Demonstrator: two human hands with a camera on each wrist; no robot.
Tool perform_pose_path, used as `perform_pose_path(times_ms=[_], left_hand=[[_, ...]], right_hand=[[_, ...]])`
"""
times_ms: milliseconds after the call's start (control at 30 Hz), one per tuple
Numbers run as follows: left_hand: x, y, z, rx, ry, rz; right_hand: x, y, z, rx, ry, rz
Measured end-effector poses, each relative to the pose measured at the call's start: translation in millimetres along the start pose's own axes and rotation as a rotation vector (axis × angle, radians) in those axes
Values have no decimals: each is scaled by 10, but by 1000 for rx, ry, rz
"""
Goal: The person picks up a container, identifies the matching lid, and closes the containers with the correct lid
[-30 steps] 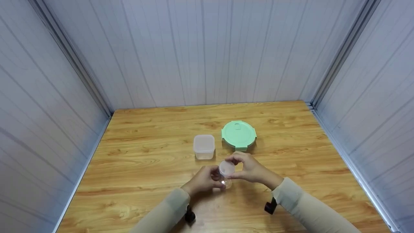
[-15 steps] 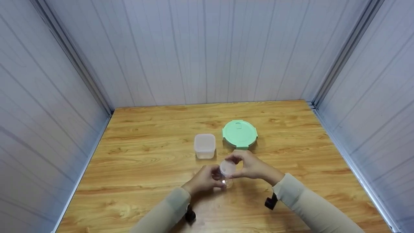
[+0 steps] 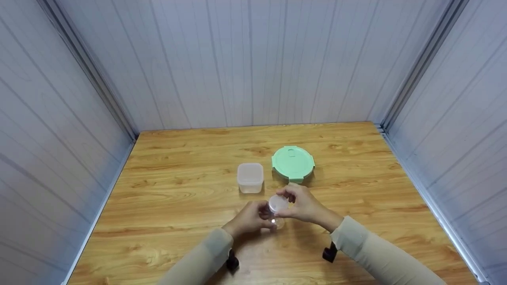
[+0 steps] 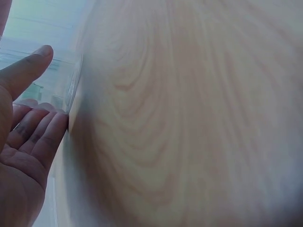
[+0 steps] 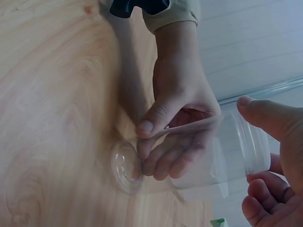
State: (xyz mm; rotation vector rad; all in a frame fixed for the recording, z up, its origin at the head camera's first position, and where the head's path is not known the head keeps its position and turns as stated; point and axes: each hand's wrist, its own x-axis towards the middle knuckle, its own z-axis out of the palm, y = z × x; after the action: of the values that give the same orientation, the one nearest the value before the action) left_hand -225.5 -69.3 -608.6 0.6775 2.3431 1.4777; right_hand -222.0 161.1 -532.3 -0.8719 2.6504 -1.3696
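Observation:
A clear plastic jar [image 3: 280, 224] with a round, translucent whitish lid [image 3: 278, 203] stands upright on the wooden table. My left hand [image 3: 248, 217] grips the jar low on its body from the left, thumb on the near side. In the right wrist view, its fingers show through the clear wall, close to the jar's base [image 5: 127, 168]. From the right, my right hand [image 3: 304, 204] holds the lid by its edge between thumb and fingers. In that wrist view the right thumb [image 5: 265, 113] lies at one side of the lid, with the fingers opposite.
Behind the jar, a small translucent square container [image 3: 250, 178] with a lid stands slightly left. A round box with a mint-green clip lid [image 3: 293, 162] sits just beyond my right hand. White panel walls [image 3: 253, 63] enclose the wooden table [image 3: 178, 178] at the back and sides.
My right hand has turned slightly at the lid, its thumb shifting left along the near edge. My left hand stays in place on the jar.

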Motion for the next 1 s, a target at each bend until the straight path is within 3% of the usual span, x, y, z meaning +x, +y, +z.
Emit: perform_pose_path(times_ms=[200, 400, 633, 867, 1000], left_hand=[[3, -2, -16, 15, 8, 11], [-2, -15, 9, -12, 2, -5], [-13, -40, 50, -31, 5, 6], [-9, -21, 26, -40, -3, -7], [0, -6, 17, -58, -4, -29]], right_hand=[[6, -10, 73, -46, 64, 15], [-2, -22, 86, -95, 57, 40], [-4, 23, -23, -76, -40, 43], [64, 64, -268, 18, -176, -76], [117, 74, -366, 57, -268, -100]])
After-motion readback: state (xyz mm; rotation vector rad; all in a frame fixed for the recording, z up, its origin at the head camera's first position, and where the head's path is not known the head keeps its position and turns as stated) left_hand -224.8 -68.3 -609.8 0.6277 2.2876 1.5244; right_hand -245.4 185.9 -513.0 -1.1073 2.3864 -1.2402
